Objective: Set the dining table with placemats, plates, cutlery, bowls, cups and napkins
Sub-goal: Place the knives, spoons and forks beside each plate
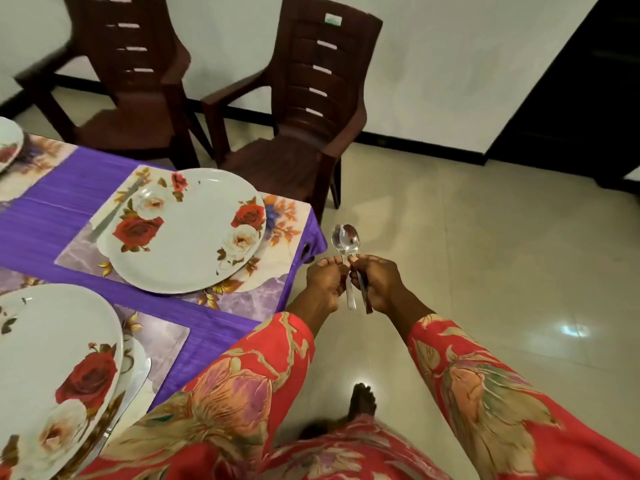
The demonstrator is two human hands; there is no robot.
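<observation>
Off the table's right corner, over the floor, my left hand [325, 282] and my right hand [375, 284] each grip the handle of a steel spoon [348, 239], bowls up and overlapping. On the purple cloth lies a floral placemat [287, 233] with a white rose-patterned plate [187, 230] on it and a piece of cutlery [114, 211] at the plate's left. A second rose plate [52, 368] sits on another placemat [162, 337] at the near left, with a knife [138, 379] beside it. A third plate [8, 143] shows at the far left edge.
Two dark brown plastic chairs [308, 109] stand at the table's far side, one [131, 81] further left. The tiled floor [485, 254] stretches to the right. A dark doorway or cabinet [588, 81] is at the upper right. My foot [362, 401] is below.
</observation>
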